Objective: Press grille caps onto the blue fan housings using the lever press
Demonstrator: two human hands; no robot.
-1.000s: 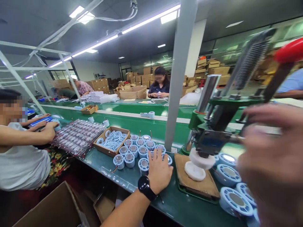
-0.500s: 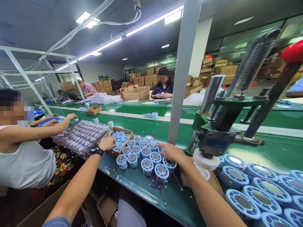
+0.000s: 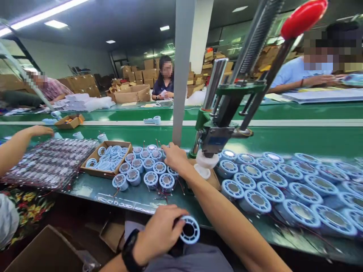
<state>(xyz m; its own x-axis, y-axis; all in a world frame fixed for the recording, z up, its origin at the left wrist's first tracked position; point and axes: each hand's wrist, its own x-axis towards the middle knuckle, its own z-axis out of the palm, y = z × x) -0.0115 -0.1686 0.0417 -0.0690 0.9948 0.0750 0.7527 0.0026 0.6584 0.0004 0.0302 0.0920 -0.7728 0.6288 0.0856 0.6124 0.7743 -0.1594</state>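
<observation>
1. The left hand (image 3: 161, 232) has its grip closed on a ring (image 3: 190, 229), pale blue, smooth and slotted around a dark round opening. The ring is tilted in front of the near edge of the table (image 3: 93, 194), above the grey-clothed lap (image 3: 195, 258).
2. The right hand (image 3: 176, 158) reaches to the far side of the left group of cups (image 3: 151, 177), near the foot of the flat grey post (image 3: 181, 75). Whether its grip holds a cup, I cannot tell.
3. These cups are round and pale blue, with slotted rims, dull metallic discs and thin dark red wires.
4. Left of them, an open cardboard box (image 3: 105, 174) holds loose blue rings; farther left lies a glinting mat of small wired parts (image 3: 51, 160).
5. The press (image 3: 217, 138) has green metal plates, a coiled spring and a glossy red knob (image 3: 303, 19). Its thick white head (image 3: 207, 159) is over a white dish (image 3: 202, 172) on brown cardboard (image 3: 216, 181).
6. The right forearm crosses in front of this cardboard, partly hiding it. More cups crowd the table on the right.
</observation>
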